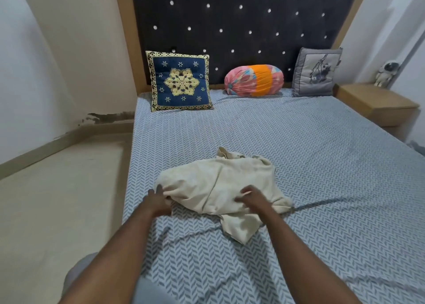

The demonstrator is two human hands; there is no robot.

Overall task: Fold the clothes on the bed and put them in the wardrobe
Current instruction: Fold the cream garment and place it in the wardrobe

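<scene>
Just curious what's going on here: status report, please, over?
Left hand grips cream garment at its left edge. Right hand on it, grip blurred. Garment crumpled on bed, unfolded. Nothing in the way.

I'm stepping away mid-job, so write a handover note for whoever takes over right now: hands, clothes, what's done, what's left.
Left hand grips the left edge of the cream garment. Right hand is on its near right part; motion blur hides its grip.
The garment lies crumpled on the bed, toward its left side; no other clothes in view.
Done: no finished fold visible.
Left: fold it, then put it in the wardrobe, which is not in view.
</scene>
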